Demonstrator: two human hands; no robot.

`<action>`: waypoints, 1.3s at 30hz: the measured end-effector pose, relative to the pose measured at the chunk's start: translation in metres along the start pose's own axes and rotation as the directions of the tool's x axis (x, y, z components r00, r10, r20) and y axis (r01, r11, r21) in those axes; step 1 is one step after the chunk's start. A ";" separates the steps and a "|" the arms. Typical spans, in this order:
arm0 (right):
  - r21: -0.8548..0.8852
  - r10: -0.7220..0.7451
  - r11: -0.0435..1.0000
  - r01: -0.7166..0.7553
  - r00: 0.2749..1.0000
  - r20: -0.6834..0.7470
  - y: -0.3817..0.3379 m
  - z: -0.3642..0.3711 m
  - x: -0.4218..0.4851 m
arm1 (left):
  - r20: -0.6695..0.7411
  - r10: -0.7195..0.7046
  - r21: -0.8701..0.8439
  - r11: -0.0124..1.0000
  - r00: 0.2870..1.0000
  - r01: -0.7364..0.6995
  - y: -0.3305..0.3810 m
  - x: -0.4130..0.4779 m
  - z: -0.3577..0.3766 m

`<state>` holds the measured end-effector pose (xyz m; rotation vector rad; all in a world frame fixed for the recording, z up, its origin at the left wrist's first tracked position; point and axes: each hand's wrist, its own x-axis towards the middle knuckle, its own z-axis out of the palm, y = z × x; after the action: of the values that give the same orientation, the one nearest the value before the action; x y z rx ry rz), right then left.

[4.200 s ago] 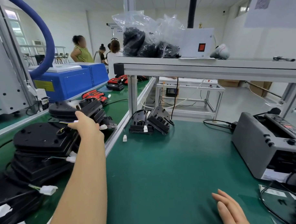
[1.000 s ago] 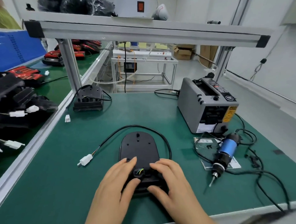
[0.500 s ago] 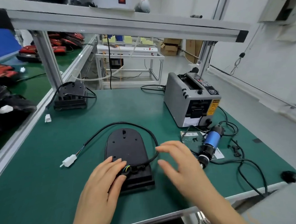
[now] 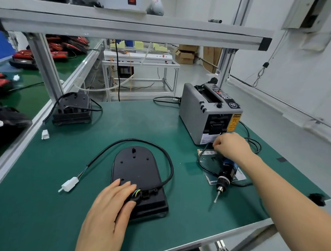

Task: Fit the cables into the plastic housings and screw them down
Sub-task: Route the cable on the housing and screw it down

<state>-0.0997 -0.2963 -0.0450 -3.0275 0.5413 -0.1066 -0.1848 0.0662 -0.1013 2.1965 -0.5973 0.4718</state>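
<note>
A black plastic housing (image 4: 136, 164) lies flat on the green mat. Its black cable (image 4: 168, 162) loops round the top and ends in a white connector (image 4: 69, 184) on the left. My left hand (image 4: 107, 208) rests on the housing's near end, fingers straight, thumb by the cable entry where coloured wires show. My right hand (image 4: 231, 146) is out at the foot of the grey tape dispenser (image 4: 192, 113). Its fingers are curled over a small sheet (image 4: 208, 154); what they pinch, if anything, is hidden. A blue electric screwdriver (image 4: 225, 175) lies just under that wrist.
A second black housing (image 4: 72, 109) with its cable stands at the back left by an aluminium post (image 4: 46, 67). A loose white connector (image 4: 45, 134) lies near the left rail. The screwdriver's cord coils on the right. A shelf beam (image 4: 139, 30) spans overhead.
My right hand left the housing and moved right to the dispenser's foot, curling its fingers. My left hand stayed on the housing. Earlier the housing was brought over from the left-hand pile.
</note>
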 end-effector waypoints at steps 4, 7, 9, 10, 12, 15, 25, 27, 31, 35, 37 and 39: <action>-0.092 -0.025 0.995 0.027 0.999 0.027 -0.007 0.007 0.007 | 0.002 0.008 -0.007 1.000 1.000 -0.008 0.001 0.000 -0.002; -0.142 -0.044 0.989 0.045 0.999 0.013 -0.009 0.009 0.011 | -0.006 0.014 -0.004 1.000 1.000 -0.014 0.000 0.000 -0.001; -0.173 -0.061 0.983 0.059 0.998 -0.005 -0.010 0.011 0.013 | 0.000 0.020 -0.003 1.000 1.000 -0.020 0.001 0.001 -0.001; -0.192 -0.073 0.979 0.068 0.997 -0.018 -0.009 0.012 0.013 | 0.003 0.021 -0.001 1.000 1.000 -0.021 0.001 0.002 -0.001; -0.229 -0.099 0.970 0.087 0.994 -0.041 -0.008 0.014 0.013 | 0.008 0.011 -0.001 1.000 1.000 -0.011 0.002 0.002 -0.001; -0.311 -0.127 0.945 0.103 0.990 -0.059 -0.008 0.014 0.013 | 0.001 0.008 0.005 1.000 1.000 -0.008 0.001 0.001 -0.001; 0.684 -0.162 0.728 0.039 0.980 0.116 -0.087 -0.035 -0.064 | -0.014 -0.109 -0.084 0.991 0.994 0.107 0.007 0.004 -0.007; 0.868 -0.245 0.496 -0.034 0.953 0.177 -0.113 -0.034 -0.089 | -0.089 -0.135 -0.109 0.986 0.987 0.125 0.013 0.011 -0.009; 0.954 -0.342 0.260 -0.151 0.909 0.237 -0.147 -0.031 -0.117 | -0.147 -0.108 -0.139 0.986 0.983 0.087 0.029 0.033 -0.009; 0.969 -0.391 0.188 -0.160 0.893 0.223 -0.158 -0.029 -0.124 | -0.136 -0.108 -0.175 0.981 0.985 0.084 0.036 0.047 -0.009; 0.972 -0.403 0.184 -0.149 0.890 0.213 -0.158 -0.028 -0.126 | -0.134 -0.087 -0.155 0.986 0.987 0.066 0.035 0.048 -0.012; 0.972 -0.422 0.187 -0.142 0.882 0.211 -0.158 -0.027 -0.127 | -0.124 -0.064 -0.149 0.988 0.990 0.046 0.033 0.048 -0.015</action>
<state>-0.1665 -0.1054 -0.0137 -1.6373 0.0170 0.1810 -0.1659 0.0458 -0.0478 2.0219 -0.4850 0.5195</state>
